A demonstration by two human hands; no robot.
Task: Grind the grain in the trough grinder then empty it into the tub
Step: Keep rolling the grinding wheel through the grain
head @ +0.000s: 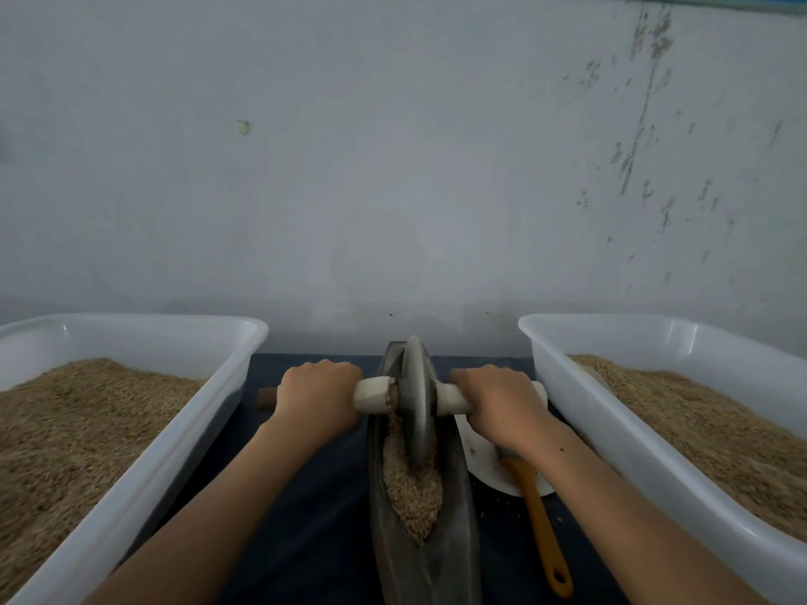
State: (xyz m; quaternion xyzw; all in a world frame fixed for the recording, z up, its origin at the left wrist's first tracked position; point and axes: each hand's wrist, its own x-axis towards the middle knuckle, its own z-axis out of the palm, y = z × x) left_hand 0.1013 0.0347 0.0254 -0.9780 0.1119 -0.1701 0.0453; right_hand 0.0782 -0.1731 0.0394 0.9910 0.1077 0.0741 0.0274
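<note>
Nearest to me, both my forearms reached forward over the dark cloth (314, 517) that covered the table. On the far left stood a white plastic tub (209, 412), heaped with tan grain (65, 430). Just beside it, my left hand (316, 397) was curled tight round the left end of the pale wooden handle (371, 395), whose brown tip poked out past my knuckles. That handle ran through the middle of a grey metal wheel (417, 399), which stood upright on its edge in the narrow, boat-shaped trough (393, 552). Coarse grain in the trough (410, 486) lay heaped around the wheel's lower rim and trailed towards me. My right hand (498, 403) gripped the other end of the handle, fingers wrapped over the top. Under that wrist sat a white dish (484, 465), and an orange-handled tool (541, 526) rested with its head in the dish and its handle pointing back at me. On the far right stood a second white tub (611, 430), also filled with grain.
</note>
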